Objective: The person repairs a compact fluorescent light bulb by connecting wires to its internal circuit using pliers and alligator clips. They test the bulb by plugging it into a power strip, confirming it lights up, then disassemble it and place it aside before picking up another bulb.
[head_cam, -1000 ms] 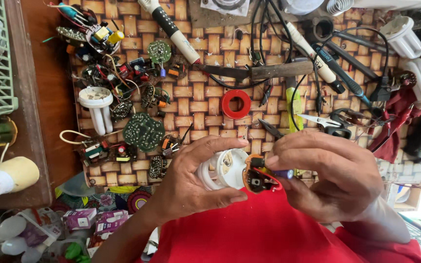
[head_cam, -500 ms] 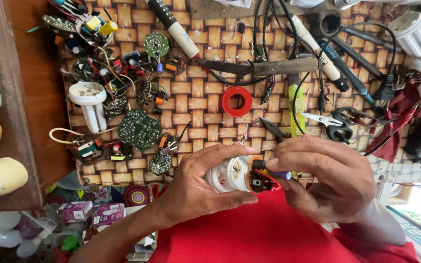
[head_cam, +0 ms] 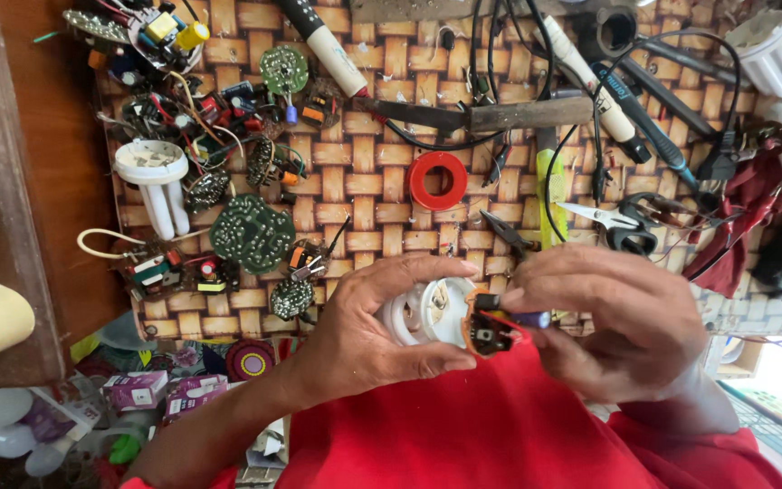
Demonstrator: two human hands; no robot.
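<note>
My left hand (head_cam: 368,330) grips a white lamp base housing (head_cam: 427,312) with its open side facing me, just in front of my red shirt. My right hand (head_cam: 613,321) pinches a small orange circuit board (head_cam: 489,330) with dark parts on it, held against the housing's right rim. A purple-blue bit shows between my right fingers beside the board. Both hands hover over the near edge of a woven brown-and-tan mat (head_cam: 364,172).
On the mat lie a red tape roll (head_cam: 437,180), green round circuit boards (head_cam: 252,232), a white compact lamp (head_cam: 156,181), soldering irons (head_cam: 337,50), small scissors (head_cam: 622,222), pliers and black cables. More lamp bases sit at the right. Small boxes lie below left.
The view has drifted slightly, so the mat sits lower in frame. My hands keep the housing and board together, with the board turned a little against the rim.
</note>
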